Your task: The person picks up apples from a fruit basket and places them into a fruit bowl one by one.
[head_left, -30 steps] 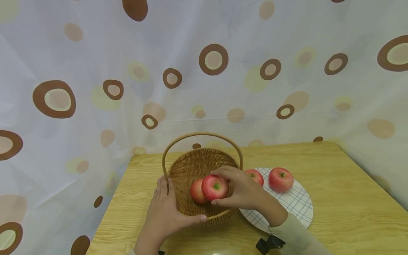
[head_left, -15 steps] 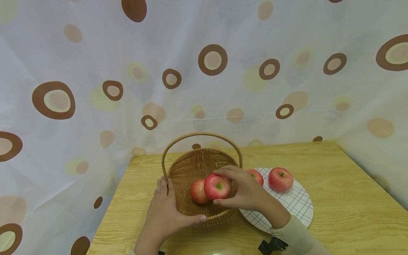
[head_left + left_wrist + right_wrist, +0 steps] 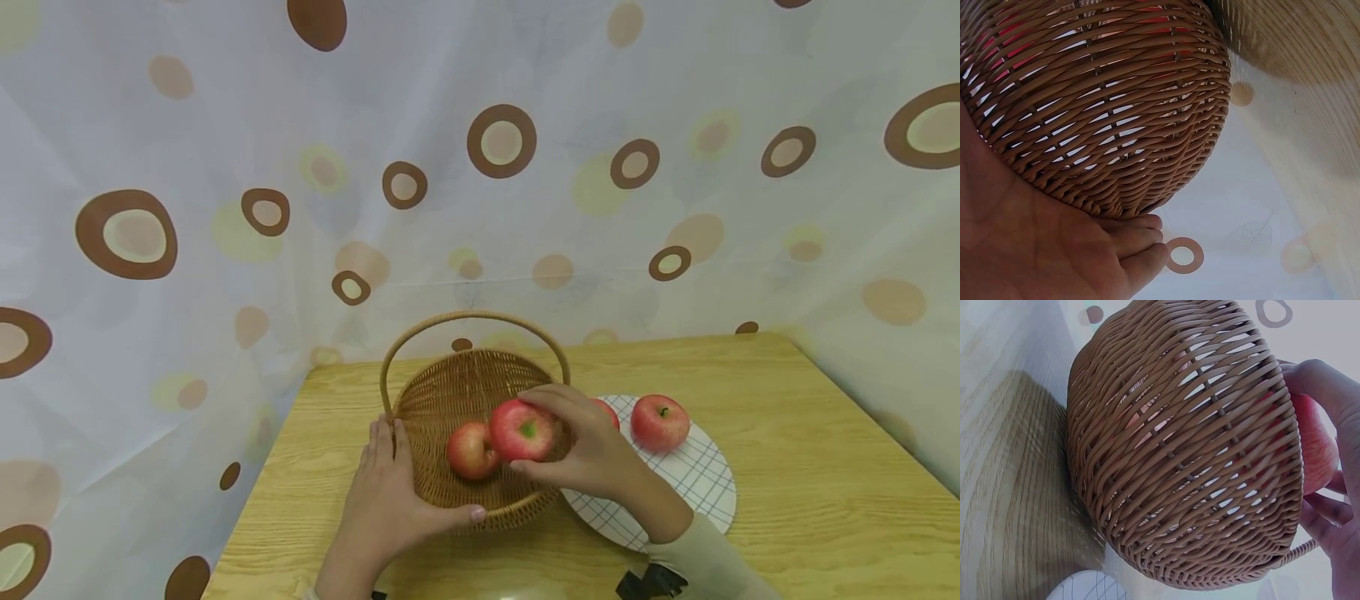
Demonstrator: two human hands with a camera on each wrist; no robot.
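Note:
In the head view, a wicker basket (image 3: 450, 379) with a tall arched handle stands on the table. My left hand (image 3: 390, 500) lies against its left and front rim, fingers straight and thumb spread; the left wrist view shows the palm (image 3: 1041, 237) beside the weave. My right hand (image 3: 592, 450) holds a red apple (image 3: 522, 430) between thumb and fingers, over the basket's right part. Another apple (image 3: 472, 451) lies inside, its right side partly hidden by the held one. In the right wrist view, the held apple (image 3: 1316, 447) shows at the basket's rim.
Right of the basket lies a white plate (image 3: 701, 475) with blue grid lines. It bears an apple (image 3: 660, 423) and a second apple (image 3: 609, 412), mostly hidden behind my right hand. The wooden table (image 3: 817, 450) meets a patterned curtain (image 3: 555, 225) at the back.
My right hand has shifted a little to the right with the held apple, uncovering more of the apple in the basket. The left hand and basket have stayed put.

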